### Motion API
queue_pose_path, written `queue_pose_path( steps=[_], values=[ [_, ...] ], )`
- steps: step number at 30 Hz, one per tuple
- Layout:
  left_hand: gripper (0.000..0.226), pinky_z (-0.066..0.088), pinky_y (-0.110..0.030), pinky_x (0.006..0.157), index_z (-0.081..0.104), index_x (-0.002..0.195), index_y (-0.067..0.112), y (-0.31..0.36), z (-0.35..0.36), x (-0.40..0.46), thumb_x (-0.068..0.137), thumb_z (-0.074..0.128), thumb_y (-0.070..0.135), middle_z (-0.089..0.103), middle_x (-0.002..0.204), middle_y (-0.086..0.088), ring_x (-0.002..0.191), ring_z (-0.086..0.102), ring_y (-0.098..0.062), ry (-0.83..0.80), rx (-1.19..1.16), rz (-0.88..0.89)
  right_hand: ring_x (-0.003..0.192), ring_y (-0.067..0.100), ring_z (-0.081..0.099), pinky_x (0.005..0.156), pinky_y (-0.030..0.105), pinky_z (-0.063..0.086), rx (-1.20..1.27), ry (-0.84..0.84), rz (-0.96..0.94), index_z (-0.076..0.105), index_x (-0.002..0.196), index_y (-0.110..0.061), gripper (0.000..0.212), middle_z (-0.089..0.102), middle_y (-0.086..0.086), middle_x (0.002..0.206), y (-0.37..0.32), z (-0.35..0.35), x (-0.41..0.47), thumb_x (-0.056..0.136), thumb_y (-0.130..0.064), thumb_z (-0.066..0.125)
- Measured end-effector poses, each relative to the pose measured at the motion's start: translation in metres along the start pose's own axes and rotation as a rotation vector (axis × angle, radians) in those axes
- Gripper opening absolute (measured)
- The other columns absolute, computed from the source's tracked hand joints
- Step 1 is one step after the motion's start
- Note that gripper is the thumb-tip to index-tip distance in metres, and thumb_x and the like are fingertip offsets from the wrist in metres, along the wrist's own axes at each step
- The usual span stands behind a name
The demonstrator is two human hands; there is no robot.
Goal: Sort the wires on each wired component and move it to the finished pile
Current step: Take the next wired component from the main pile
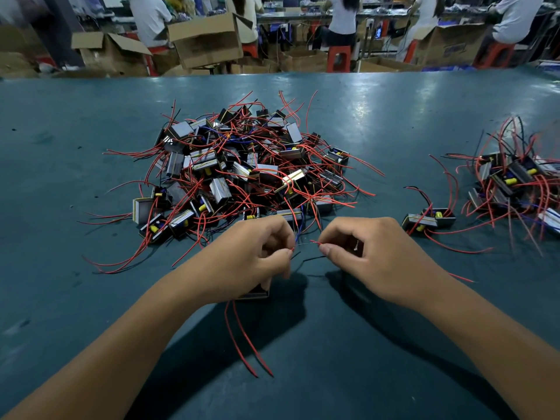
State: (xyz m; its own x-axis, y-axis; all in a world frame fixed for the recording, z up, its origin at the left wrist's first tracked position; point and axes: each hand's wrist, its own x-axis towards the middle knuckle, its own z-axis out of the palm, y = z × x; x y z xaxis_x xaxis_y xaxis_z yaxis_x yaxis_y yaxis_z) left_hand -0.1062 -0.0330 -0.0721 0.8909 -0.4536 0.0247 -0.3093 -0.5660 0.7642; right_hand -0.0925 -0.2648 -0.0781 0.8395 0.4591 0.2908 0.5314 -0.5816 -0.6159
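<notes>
Wire sorting at the bench [394, 110]. The left hand [248, 262] pinched a red wire end [292, 248] between thumb and forefinger, its other fingers curled over the wired component [257, 294], which lay on the bench beneath that palm. The right hand [372, 259] pinched a second red wire end [318, 243]; a thin bare strand appeared to run between the two sets of fingers. Two long red leads [242, 338] trailed from the component back toward the person.

The unsorted pile [239, 168] lay just beyond the fingers; the finished pile [515, 183] lay well to the right of the right hand, with one component [428, 221] set nearer.

Handling, as judged: the block looked small, rigid and fairly dense, best taken by its body; the leads looked limp and light, prone to tangling, and best taken close to their tips.

Open cardboard boxes [209, 40] stood past the far edge of the bench; their contents could not be seen.
</notes>
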Motion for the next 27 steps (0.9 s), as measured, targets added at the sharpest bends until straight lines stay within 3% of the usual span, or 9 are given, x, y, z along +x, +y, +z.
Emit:
queue_pose_path(
  steps=[8, 13, 19, 27],
  values=[
    [0.017, 0.046, -0.025, 0.047, 0.06, 0.093, 0.021, 0.003, 0.007, 0.002, 0.106, 0.048, 0.023, 0.069, 0.069, 0.0, 0.044, 0.062, -0.02, 0.068, -0.046, -0.008, 0.063, 0.006, 0.056, 0.06, 0.012, 0.04, 0.094, 0.03, 0.06, 0.069, 0.096, -0.026, 0.008, 0.064, -0.009, 0.069, 0.0, 0.001, 0.0, 0.089, -0.023, 0.072],
    [0.02, 0.047, -0.022, 0.048, 0.057, 0.088, 0.022, 0.003, 0.007, 0.002, 0.106, 0.047, 0.026, 0.07, 0.072, 0.001, 0.047, 0.064, -0.021, 0.064, -0.044, -0.031, 0.064, 0.009, 0.056, 0.059, 0.013, 0.04, 0.051, 0.027, 0.029, 0.07, 0.084, -0.025, 0.008, 0.065, -0.009, 0.069, -0.005, 0.003, -0.001, 0.09, -0.02, 0.07],
    [0.016, 0.047, -0.023, 0.046, 0.054, 0.09, 0.021, 0.002, 0.011, 0.005, 0.105, 0.048, 0.021, 0.071, 0.07, 0.001, 0.045, 0.064, -0.024, 0.075, -0.066, -0.032, 0.063, 0.01, 0.06, 0.06, 0.022, 0.046, 0.097, 0.109, 0.083, 0.071, 0.088, -0.027, 0.008, 0.067, -0.011, 0.073, -0.008, 0.008, -0.002, 0.089, -0.019, 0.068],
    [0.016, 0.049, -0.025, 0.045, 0.053, 0.089, 0.026, 0.0, 0.015, 0.006, 0.104, 0.05, 0.021, 0.072, 0.07, 0.002, 0.043, 0.064, -0.021, 0.092, -0.058, -0.003, 0.041, 0.009, 0.053, 0.044, 0.021, 0.043, 0.28, 0.146, 0.221, 0.068, 0.082, -0.029, 0.016, 0.071, -0.006, 0.072, -0.01, 0.019, -0.001, 0.09, -0.016, 0.065]
  ],
)
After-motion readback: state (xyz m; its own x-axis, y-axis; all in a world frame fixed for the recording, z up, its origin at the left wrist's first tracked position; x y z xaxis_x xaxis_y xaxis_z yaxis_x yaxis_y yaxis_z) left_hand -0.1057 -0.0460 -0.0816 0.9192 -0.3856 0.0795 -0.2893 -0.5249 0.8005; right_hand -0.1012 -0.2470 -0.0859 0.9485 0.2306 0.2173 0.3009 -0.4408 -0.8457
